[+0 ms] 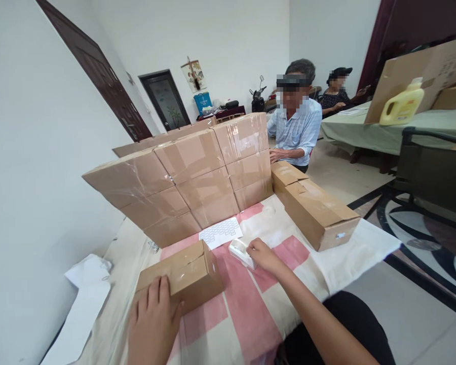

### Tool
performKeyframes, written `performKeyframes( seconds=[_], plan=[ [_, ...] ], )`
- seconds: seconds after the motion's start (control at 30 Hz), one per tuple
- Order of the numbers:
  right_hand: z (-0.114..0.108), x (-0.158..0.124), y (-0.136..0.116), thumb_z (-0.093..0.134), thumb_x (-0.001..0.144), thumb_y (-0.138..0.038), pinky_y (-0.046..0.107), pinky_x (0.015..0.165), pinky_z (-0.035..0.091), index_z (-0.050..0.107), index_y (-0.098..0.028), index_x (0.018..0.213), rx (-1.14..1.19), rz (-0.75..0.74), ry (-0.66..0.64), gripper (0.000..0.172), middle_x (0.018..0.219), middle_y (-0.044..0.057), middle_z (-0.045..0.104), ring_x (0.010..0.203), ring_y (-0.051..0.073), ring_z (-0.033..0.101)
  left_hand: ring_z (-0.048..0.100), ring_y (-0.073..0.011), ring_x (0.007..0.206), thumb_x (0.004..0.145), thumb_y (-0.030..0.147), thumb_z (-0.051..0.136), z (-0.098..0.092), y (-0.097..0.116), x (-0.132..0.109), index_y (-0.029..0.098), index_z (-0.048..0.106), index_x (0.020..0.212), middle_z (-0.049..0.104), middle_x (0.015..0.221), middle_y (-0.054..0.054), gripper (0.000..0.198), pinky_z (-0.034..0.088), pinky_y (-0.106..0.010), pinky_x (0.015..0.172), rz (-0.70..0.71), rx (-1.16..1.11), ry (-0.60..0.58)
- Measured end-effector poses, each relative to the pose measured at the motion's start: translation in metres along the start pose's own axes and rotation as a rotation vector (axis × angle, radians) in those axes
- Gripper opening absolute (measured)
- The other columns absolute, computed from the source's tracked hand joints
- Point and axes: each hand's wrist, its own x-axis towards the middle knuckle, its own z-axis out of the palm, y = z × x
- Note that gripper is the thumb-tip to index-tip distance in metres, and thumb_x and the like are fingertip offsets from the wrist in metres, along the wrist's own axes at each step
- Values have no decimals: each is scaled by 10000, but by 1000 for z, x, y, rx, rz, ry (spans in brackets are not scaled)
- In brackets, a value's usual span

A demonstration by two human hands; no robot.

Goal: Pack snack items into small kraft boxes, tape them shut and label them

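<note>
The left hand is lying palm-down with fingers slightly spread across the top of a small brown cardboard box, the thumb reaching down its near side; it is bearing on the box rather than wrapping round it, probably to keep it from sliding. A black-clothed knee is showing under the right forearm. Beneath both hands a pink-and-cream checked tablecloth is covering the table.

The right hand is working beside a small white plastic tape dispenser, its fingers bent and drawn close together at the dispenser's edge — whether they are pinching the tape or only the plastic, I cannot tell. The dispenser is sitting between the hands, a little beyond the box, presumably so that the right hand can use it while the left stays on the cardboard.

Just past the dispenser, a flat white sheet marked with rows of small outlines is lying before a wall of stacked, taped brown cardboard boxes. The stack is standing three high and three across, edges aligned, which seems to keep it compact and leave working room near the hands. Beyond the right hand, a long brown cardboard box is lying along the table's right side.

Farther off, behind that box, a person in a light blue shirt is sitting — one hand near the stack's end. Farther right, a yellow plastic jug is standing on a green-covered table.
</note>
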Motion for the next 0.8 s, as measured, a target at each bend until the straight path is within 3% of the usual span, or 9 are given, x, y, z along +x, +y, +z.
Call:
performKeyframes(
  seconds=[0.1, 0.2, 0.23, 0.3, 0.37, 0.47, 0.6, 0.8],
  plan=[
    [-1, 0, 2, 490, 874, -181, 254, 777, 430, 584, -154, 744, 13, 6, -22, 163, 1009, 96, 625, 920, 188, 606, 500, -391, 1307, 953, 369, 487, 4, 30, -14, 123, 433, 1449, 510, 1426, -225, 557, 411, -562, 1082, -8, -159, 201],
    [-4, -2, 2, 476, 871, -165, 259, 785, 435, 595, -158, 745, 27, 4, -48, 174, 993, 88, 627, 907, 187, 606, 579, -280, 1233, 913, 218, 603, 15, 81, -28, 224, 438, 1404, 573, 1284, -153, 518, 495, -436, 1045, 205, -461, 511],
    [-4, -2, 2, 458, 875, -156, 262, 795, 437, 600, -159, 747, 34, 6, -52, 191, 997, 88, 626, 904, 185, 605, 603, -252, 1186, 897, 177, 615, 20, 101, -28, 245, 468, 1366, 593, 1233, -129, 497, 521, -396, 1009, 319, -555, 548],
    [-5, -3, 1, 420, 894, -147, 270, 828, 438, 603, -160, 752, 51, 8, -52, 232, 1010, 90, 622, 917, 183, 602, 578, -252, 1247, 894, 194, 620, 32, 139, -19, 225, 475, 1365, 573, 1308, -145, 494, 525, -396, 1031, 356, -692, 405],
    [-4, -2, 1, 398, 906, -148, 281, 847, 436, 594, -162, 744, 66, 15, -47, 255, 998, 93, 617, 931, 188, 597, 454, -327, 1409, 867, 270, 649, 45, 171, 1, 183, 438, 1439, 445, 1499, -195, 616, 491, -480, 1087, 366, -730, 236],
    [-7, -1, -1, 405, 886, -142, 293, 806, 448, 574, -162, 714, 94, 28, -72, 242, 900, 85, 622, 877, 198, 602, 231, -393, 1540, 843, 256, 641, 66, 201, 37, 158, 366, 1518, 249, 1642, -212, 736, 381, -575, 1169, 269, -756, 105],
    [-16, -3, -6, 427, 874, -182, 302, 793, 472, 605, -157, 765, 132, 7, -113, 210, 903, 72, 642, 847, 196, 620, 244, -355, 1544, 823, 248, 640, 90, 212, 63, 192, 325, 1552, 273, 1652, -181, 796, 358, -559, 1188, 216, -823, 85],
    [-21, -10, -12, 515, 922, -360, 352, 928, 439, 559, -178, 700, -47, -19, -5, 290, 956, 103, 623, 1020, 250, 591, 336, -331, 1500, 853, 235, 619, 98, 212, 62, 199, 318, 1541, 341, 1612, -188, 751, 404, -541, 1152, 228, -840, 154]
  ],
)
